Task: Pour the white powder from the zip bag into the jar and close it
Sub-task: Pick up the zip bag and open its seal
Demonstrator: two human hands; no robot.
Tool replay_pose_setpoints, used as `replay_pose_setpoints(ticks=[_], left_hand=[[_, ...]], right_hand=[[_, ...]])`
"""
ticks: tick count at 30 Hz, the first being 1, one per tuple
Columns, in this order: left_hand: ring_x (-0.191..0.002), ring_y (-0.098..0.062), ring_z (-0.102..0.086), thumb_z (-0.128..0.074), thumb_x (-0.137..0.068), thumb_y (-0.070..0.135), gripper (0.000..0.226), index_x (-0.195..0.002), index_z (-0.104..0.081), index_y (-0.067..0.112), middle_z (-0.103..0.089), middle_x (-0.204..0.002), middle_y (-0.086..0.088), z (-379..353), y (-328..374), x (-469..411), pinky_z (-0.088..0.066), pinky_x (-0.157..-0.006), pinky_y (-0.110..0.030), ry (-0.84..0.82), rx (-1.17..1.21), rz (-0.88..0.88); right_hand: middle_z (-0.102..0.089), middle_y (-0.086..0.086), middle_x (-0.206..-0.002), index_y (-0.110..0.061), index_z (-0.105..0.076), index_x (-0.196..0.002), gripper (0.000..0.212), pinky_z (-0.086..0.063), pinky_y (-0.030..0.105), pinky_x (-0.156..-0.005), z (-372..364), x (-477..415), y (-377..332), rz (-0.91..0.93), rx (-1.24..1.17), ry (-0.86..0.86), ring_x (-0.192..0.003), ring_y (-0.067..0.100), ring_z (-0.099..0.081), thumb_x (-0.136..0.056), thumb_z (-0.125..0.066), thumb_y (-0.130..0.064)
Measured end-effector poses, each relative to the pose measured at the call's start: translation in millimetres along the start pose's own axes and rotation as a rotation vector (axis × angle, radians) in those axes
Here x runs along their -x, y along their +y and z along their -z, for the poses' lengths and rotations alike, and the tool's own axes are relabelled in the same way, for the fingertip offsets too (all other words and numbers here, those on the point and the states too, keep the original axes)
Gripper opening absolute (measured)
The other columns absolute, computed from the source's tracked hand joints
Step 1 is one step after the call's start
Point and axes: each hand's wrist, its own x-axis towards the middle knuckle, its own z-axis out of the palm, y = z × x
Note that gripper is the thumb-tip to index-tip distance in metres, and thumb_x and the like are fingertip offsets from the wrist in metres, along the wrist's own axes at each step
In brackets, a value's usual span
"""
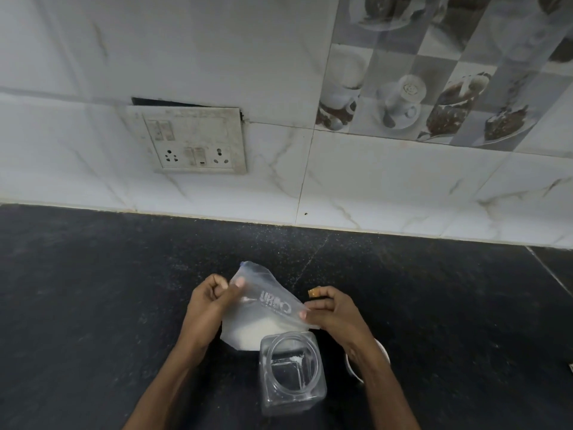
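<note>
A clear zip bag (266, 308) with printed lettering is held above the black counter, white powder (254, 332) gathered in its lower part. My left hand (210, 301) pinches the bag's upper left edge. My right hand (333, 311) pinches the right edge of the bag. Just in front of the bag stands a clear square jar (293, 370) with its round mouth uncovered and a few traces of powder inside. A white lid (353, 364) lies on the counter to the jar's right, mostly hidden under my right forearm.
The black speckled counter (93, 305) runs back to a white marble-tiled wall (372, 181). A switch and socket panel (193, 141) is set in the wall at the left. A small brown object (314, 292) peeks out behind my right hand.
</note>
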Motion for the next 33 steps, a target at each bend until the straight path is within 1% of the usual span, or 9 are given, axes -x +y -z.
replay_pose_setpoints(ticks=[5,10,14,17,19,22,24,27,33], left_hand=[[-0.067,-0.006,-0.072,-0.072,-0.085,0.005,0.024,-0.104,-0.066,0.018,-0.077,-0.073,0.001,-2,12,-9,-0.058,-0.063,-0.020,-0.008,-0.001,-0.063],[-0.077,-0.011,-0.071,-0.066,-0.090,0.016,0.014,-0.093,-0.079,0.010,-0.080,-0.086,-0.007,-3,31,-10,-0.056,-0.068,-0.015,-0.061,-0.045,-0.192],[-0.075,-0.012,-0.067,-0.068,-0.088,0.019,0.016,-0.087,-0.080,0.009,-0.077,-0.085,-0.016,-3,47,-8,-0.053,-0.068,-0.018,-0.014,-0.063,-0.266],[-0.074,-0.007,-0.070,-0.068,-0.089,0.016,0.014,-0.082,-0.080,0.012,-0.079,-0.082,-0.006,-6,62,-3,-0.055,-0.070,-0.016,0.022,-0.030,-0.298],[-0.075,-0.001,-0.071,-0.069,-0.088,0.012,0.014,-0.079,-0.079,0.017,-0.080,-0.078,0.005,-10,71,-2,-0.056,-0.072,-0.012,0.050,-0.035,-0.326],[-0.068,0.005,-0.066,-0.073,-0.086,0.009,0.015,-0.083,-0.079,0.022,-0.076,-0.070,0.013,-18,83,-2,-0.050,-0.068,-0.007,0.025,-0.107,-0.384],[-0.064,0.007,-0.062,-0.073,-0.085,0.010,0.016,-0.083,-0.079,0.025,-0.073,-0.066,0.014,-23,92,-2,-0.047,-0.066,-0.006,-0.001,-0.150,-0.430],[-0.070,0.006,-0.066,-0.070,-0.083,0.023,0.009,-0.082,-0.077,0.029,-0.076,-0.076,0.015,-27,108,3,-0.050,-0.069,-0.008,-0.023,-0.159,-0.516],[-0.079,0.001,-0.069,-0.068,-0.086,0.020,0.013,-0.089,-0.077,0.029,-0.077,-0.083,0.015,-20,130,10,-0.051,-0.072,-0.010,-0.012,-0.165,-0.610]], right_hand=[[-0.070,0.008,-0.110,-0.016,-0.057,-0.121,0.058,-0.059,0.038,-0.086,-4,2,-3,-0.047,-0.025,0.022,-0.100,0.021,-0.070,-0.072,-0.088,-0.017],[-0.076,0.015,-0.095,-0.009,-0.053,-0.124,0.053,-0.057,0.028,-0.066,0,8,-19,-0.013,-0.298,0.054,-0.084,0.021,-0.074,-0.078,-0.079,-0.001],[-0.076,0.020,-0.090,-0.005,-0.057,-0.122,0.053,-0.060,0.040,-0.082,5,21,-39,0.187,-0.270,0.084,-0.085,0.028,-0.074,-0.075,-0.077,0.009],[-0.076,0.015,-0.086,-0.007,-0.059,-0.120,0.051,-0.060,0.032,-0.077,10,35,-56,0.270,-0.249,0.105,-0.084,0.024,-0.074,-0.075,-0.077,0.008],[-0.075,0.006,-0.088,-0.012,-0.063,-0.112,0.044,-0.056,0.023,-0.073,12,46,-70,0.359,-0.184,0.248,-0.081,0.017,-0.071,-0.075,-0.079,0.005],[-0.071,-0.011,-0.103,-0.025,-0.069,-0.099,0.033,-0.049,0.018,-0.084,5,65,-100,0.653,0.093,0.435,-0.095,0.003,-0.066,-0.074,-0.084,-0.008],[-0.070,-0.013,-0.105,-0.022,-0.073,-0.095,0.027,-0.044,0.010,-0.091,-6,73,-123,0.850,0.272,0.327,-0.103,-0.005,-0.062,-0.073,-0.084,-0.009],[-0.067,-0.012,-0.108,-0.021,-0.076,-0.093,0.023,-0.036,0.003,-0.094,-26,71,-144,0.875,0.503,0.142,-0.102,-0.011,-0.058,-0.073,-0.083,-0.012],[-0.074,-0.006,-0.093,-0.016,-0.074,-0.087,0.018,-0.049,0.012,-0.085,-48,61,-157,0.937,0.437,0.151,-0.090,0.005,-0.066,-0.073,-0.085,-0.015]])
